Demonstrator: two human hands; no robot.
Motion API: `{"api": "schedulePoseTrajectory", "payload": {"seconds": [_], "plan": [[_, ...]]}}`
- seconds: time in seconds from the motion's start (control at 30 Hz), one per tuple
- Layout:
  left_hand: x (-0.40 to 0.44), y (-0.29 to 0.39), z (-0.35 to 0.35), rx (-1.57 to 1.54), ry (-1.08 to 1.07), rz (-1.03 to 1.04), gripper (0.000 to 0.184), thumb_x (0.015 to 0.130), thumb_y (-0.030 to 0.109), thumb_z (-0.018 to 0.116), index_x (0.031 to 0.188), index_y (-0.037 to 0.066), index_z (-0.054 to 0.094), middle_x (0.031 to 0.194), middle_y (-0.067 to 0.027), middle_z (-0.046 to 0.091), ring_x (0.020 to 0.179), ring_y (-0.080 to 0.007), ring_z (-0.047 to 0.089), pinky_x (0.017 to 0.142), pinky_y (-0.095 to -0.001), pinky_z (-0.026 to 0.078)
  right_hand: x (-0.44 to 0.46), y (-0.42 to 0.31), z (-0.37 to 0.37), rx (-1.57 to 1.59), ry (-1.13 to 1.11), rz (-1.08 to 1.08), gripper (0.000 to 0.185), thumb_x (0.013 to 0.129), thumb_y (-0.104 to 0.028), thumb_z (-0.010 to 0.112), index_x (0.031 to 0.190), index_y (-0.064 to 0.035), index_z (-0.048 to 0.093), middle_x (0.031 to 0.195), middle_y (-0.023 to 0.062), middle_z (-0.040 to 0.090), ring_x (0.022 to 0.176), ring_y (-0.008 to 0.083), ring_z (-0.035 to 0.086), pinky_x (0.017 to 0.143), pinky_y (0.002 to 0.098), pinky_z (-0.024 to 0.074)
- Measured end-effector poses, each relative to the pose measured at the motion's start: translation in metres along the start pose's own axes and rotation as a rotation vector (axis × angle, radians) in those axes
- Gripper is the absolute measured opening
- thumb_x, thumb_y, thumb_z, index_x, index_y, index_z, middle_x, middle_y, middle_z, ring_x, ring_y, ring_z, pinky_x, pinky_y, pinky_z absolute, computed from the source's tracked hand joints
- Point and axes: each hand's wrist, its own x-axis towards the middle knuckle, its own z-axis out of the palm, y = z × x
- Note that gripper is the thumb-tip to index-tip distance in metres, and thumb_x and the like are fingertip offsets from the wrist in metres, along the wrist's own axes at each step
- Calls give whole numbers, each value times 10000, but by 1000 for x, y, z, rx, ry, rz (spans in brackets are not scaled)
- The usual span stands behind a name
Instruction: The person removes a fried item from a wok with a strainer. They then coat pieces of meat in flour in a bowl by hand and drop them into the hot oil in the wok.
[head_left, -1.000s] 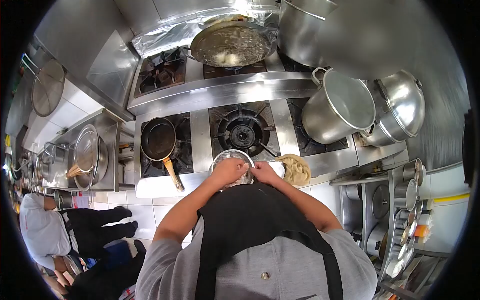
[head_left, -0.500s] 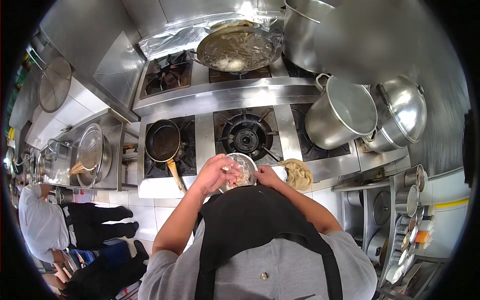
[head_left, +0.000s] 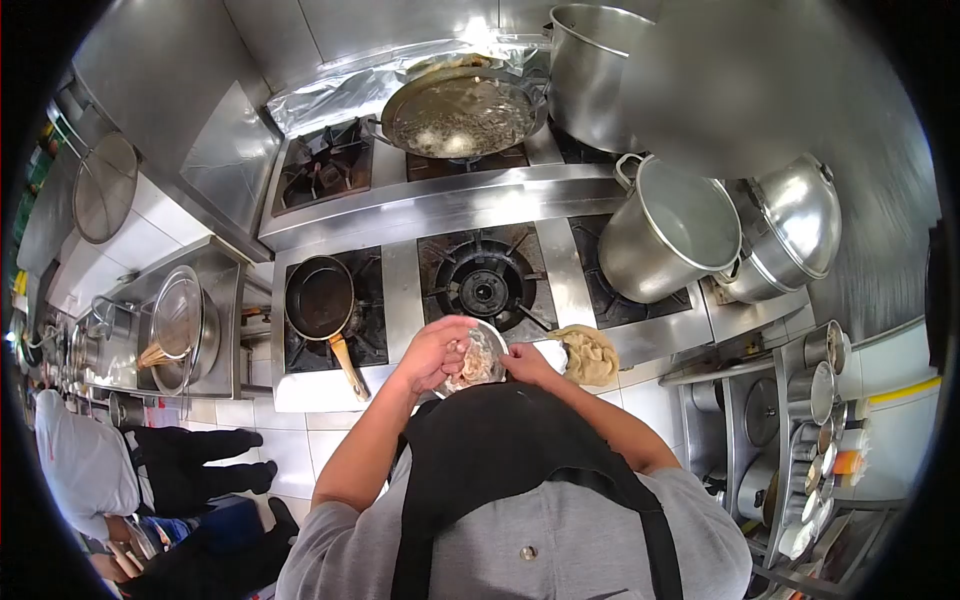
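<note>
A metal bowl (head_left: pixel 497 348) is held close against the black apron, with pale, pinkish, wet-looking pieces of food (head_left: pixel 474 368) inside. My right hand (head_left: pixel 528 364) pinches the bowl's right rim between thumb and fingers. Over the left side of the bowl, my left hand (head_left: pixel 438 354) has its fingers curled in above the food. Pale bits cling to those fingers, and whatever they grip is too small to make out. A crumpled tan cloth (head_left: pixel 590 356) lies just right of my right hand, at the stove's front edge.
A frying pan (head_left: pixel 320 297) with a wooden handle sits on the left burner. Behind, a large wok (head_left: pixel 460 112) holds bubbling liquid. A tall pot (head_left: pixel 672 225) stands at right, beside a lidded pot (head_left: pixel 795 225). Other people (head_left: pixel 85 455) stand at the lower left.
My left fingers have curled further and turned over the food. My right hand stays on the rim. The whole view has shifted slightly.
</note>
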Motion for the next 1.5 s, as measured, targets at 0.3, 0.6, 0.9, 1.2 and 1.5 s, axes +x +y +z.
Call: {"api": "schedulePoseTrajectory", "payload": {"seconds": [0.3,0.6,0.9,1.2,1.5], "plan": [[12,-13,-28,-204,14,43,379,983,403,544,713,146,469,563,14,430,438,-66,345,396,-223,282,6,9,5,-16,-16,18,274,864,-290,622,770,-33,627,628,11,581,574,103,529,534,303,438],[21,38,-34,-81,53,-5,259,920,61,593,1150,-4,494,950,-108,597,706,-201,576,603,-353,515,-8,-1,2,125,-18,46,269,859,-285,629,743,-42,622,610,18,581,573,100,537,542,298,446],[44,46,5,149,55,-55,555,969,446,541,556,207,259,508,74,235,408,-82,170,403,-251,160,2,5,-2,122,-36,16,294,825,-275,642,674,-28,592,569,34,551,543,103,498,512,323,423],[63,1,-51,-88,-88,-150,24,876,25,518,895,34,506,799,-91,522,789,-211,545,744,-369,486,12,8,-5,146,-63,-25,276,846,-236,637,661,-55,539,587,-12,539,545,75,473,508,287,395],[28,3,-27,187,78,-103,180,996,211,517,863,92,493,673,4,480,435,-105,392,378,-255,312,16,16,2,115,-82,-41,233,853,-224,640,704,-52,585,612,-17,554,568,70,486,517,283,401]]}}
